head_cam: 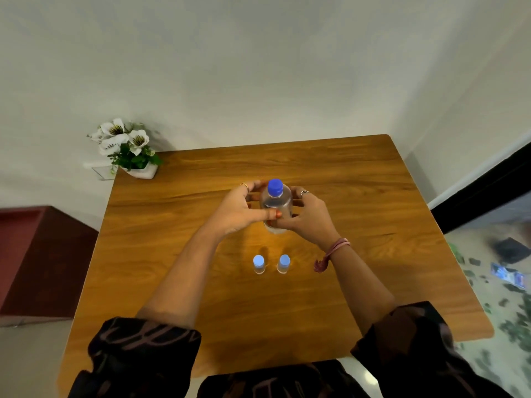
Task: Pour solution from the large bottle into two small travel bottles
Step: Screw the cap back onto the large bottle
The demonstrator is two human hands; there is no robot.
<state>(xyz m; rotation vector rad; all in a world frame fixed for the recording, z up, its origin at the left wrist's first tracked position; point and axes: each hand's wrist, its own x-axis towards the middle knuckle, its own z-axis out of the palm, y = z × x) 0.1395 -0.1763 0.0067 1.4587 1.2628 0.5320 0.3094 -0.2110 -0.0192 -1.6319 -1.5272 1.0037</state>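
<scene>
Both hands, left (238, 208) and right (306, 215), clasping capped bottle (276, 206) upright mid-tabletop (373, 225), behind two capped travel bottles (258, 264) (284, 263); risks knocking those over, or spilling past narrow mouths once uncapped.

No words, brand names, numbers or signs can be read anywhere. The large bottle (276, 208) at twelve o'clock on the desk (359, 196) shows only clear plastic, and the two small travel bottles (271, 264) carry no legible label.
</scene>
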